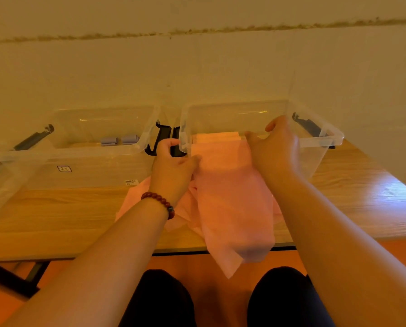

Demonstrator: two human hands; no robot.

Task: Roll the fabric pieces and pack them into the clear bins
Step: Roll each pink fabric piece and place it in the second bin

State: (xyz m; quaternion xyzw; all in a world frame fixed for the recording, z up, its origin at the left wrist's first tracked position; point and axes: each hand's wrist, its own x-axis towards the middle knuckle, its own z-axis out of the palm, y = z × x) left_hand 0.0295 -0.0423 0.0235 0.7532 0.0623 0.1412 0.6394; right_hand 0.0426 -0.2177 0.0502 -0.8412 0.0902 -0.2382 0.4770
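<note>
A person sits at a light brown wooden worktop (55, 208) and holds up a thin pink fabric piece (232, 197) with both hands. The left hand (173, 166) has its fingers curled and its thumb pressed on the left top edge of the cloth, so it pinches it. A red bead bracelet (159, 204) is on that wrist. The right hand (277, 147) is a bit higher and grips the right top corner of the cloth with bent fingers — its thumb points up.

The thin pink fabric piece hangs in front of the near wall of the right clear plastic bin (327, 138). Some of it lies bunched on the worktop under the left wrist. Its bottom end droops past the front edge of the worktop, above the person's knees in dark trousers (164, 298).

Inside the right clear plastic bin, just behind the hands, lie some pale pink fabric pieces (216, 136). It is hard to tell if they are rolled or folded.

The left clear plastic bin (32, 156) stands beside the right one. Two small grey-purple fabric rolls (108, 140) lie side by side in it, close to its right wall. Black clips (160, 138) sit on the bin sides in the gap between the two bins — the left hand is just in front of them. Both bins stand close to a pale wall (197, 67). An orange floor (197, 260) shows under the worktop.
</note>
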